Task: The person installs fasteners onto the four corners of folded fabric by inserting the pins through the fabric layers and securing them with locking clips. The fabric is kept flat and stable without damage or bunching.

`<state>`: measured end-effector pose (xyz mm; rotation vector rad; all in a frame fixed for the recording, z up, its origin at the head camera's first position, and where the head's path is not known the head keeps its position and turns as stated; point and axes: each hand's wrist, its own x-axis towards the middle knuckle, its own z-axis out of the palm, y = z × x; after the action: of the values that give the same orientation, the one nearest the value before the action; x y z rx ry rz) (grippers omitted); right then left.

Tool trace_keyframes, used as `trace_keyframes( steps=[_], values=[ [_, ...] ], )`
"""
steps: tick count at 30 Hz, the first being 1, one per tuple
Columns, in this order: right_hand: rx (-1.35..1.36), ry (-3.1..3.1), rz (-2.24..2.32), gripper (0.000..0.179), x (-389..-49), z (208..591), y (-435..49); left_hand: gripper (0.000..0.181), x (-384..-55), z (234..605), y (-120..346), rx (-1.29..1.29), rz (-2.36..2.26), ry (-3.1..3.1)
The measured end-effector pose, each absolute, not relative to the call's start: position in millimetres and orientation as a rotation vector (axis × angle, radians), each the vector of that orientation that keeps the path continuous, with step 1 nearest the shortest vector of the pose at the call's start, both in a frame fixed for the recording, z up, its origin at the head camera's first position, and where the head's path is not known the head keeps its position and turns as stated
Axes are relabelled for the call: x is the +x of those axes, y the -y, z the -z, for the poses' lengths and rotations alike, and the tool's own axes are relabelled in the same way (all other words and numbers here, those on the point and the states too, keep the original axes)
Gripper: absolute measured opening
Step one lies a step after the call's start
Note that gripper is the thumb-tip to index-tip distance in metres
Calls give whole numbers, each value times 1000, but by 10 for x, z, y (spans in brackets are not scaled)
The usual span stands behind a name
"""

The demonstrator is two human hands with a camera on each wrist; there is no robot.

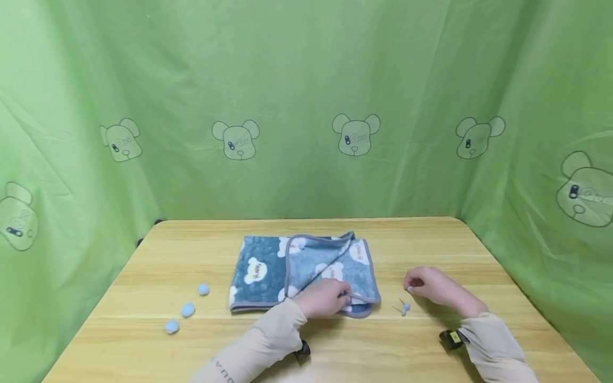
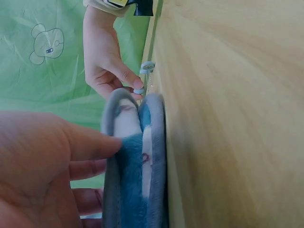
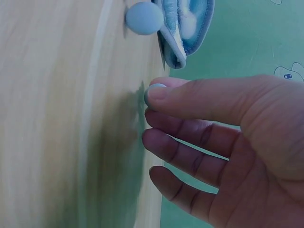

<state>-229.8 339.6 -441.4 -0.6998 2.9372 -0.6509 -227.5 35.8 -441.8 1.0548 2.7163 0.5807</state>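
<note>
A folded blue fleece blanket [image 1: 265,291] with white bear prints and grey trim lies mid-table, one lighter flap folded over its right part. My left hand [image 1: 325,299] pinches the trim at the flap's front edge, thumb on the outer face in the left wrist view; the layers stand slightly apart there. To the blanket's right, my right hand [image 1: 433,285] holds a small round pale-blue piece [image 3: 148,95] between thumb and index finger, other fingers loosely spread. Beside it on the table lie blue-headed pins [image 1: 406,307] with thin shafts. What the fingers cover of the held piece is hidden.
Several round light-blue pieces, among them a middle one [image 1: 188,309], lie in a slanting row left of the blanket. The wooden table [image 1: 364,351] is enclosed by green curtains [image 1: 297,181] with bear outlines. Each wrist carries a black camera.
</note>
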Motion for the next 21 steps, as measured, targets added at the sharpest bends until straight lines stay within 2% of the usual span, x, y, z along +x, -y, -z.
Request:
trace_keyframes(
  steps=[4,11,21],
  values=[
    [-697,-2953,657,9,-2311,4383,-3361,17,-2300,4378,-328,1001,-716,-2766],
    [-791,-2972,724,9,-2370,4276,-3254,35,-2369,4335,-280,921,-990,-2799],
    [-886,-3030,803,11,-2409,4076,-3030,26,-2497,4206,-132,818,-1285,-2829]
  ],
)
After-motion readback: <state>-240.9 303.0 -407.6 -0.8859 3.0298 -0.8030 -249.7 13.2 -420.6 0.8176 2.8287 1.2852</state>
